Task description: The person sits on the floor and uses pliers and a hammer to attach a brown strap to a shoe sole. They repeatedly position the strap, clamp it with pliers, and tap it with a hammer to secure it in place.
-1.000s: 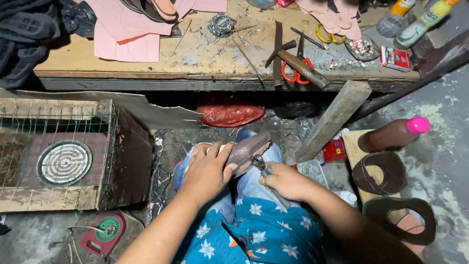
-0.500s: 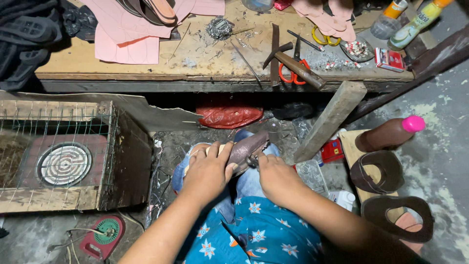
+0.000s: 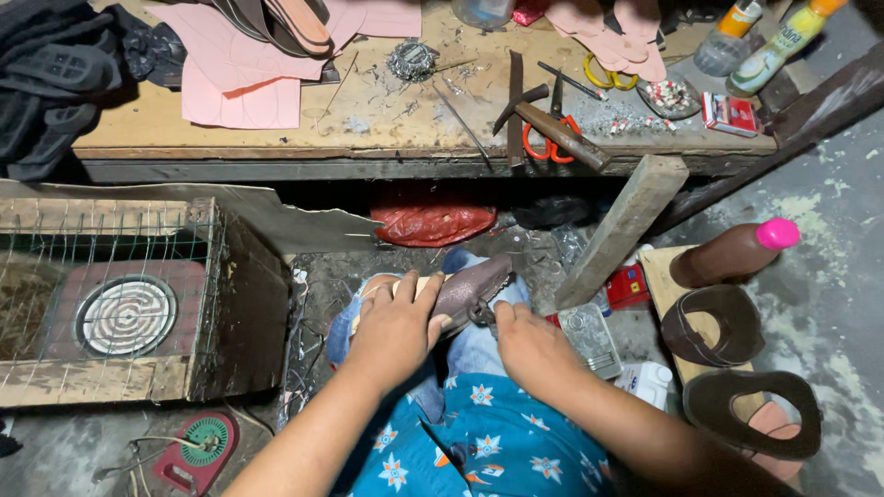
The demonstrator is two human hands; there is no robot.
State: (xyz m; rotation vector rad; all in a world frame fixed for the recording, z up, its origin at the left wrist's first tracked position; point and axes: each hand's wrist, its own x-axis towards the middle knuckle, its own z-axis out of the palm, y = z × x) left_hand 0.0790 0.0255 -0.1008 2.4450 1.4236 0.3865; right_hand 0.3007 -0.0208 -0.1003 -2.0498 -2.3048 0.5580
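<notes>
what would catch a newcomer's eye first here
The two hands at bottom centre: the left hand presses down a brown leather shoe upper on the lap, the right hand working its edge. Next, the brown bottle with a bright pink cap at right.

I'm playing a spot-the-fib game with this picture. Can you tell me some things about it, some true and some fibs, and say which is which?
1. The left hand presses on a brown leather shoe piece on the lap. True.
2. The right hand holds the hammer. False: the hammer lies on the workbench.
3. Orange-handled scissors lie on the workbench. True.
4. The brown bottle has a green cap. False: the cap is pink.
</notes>
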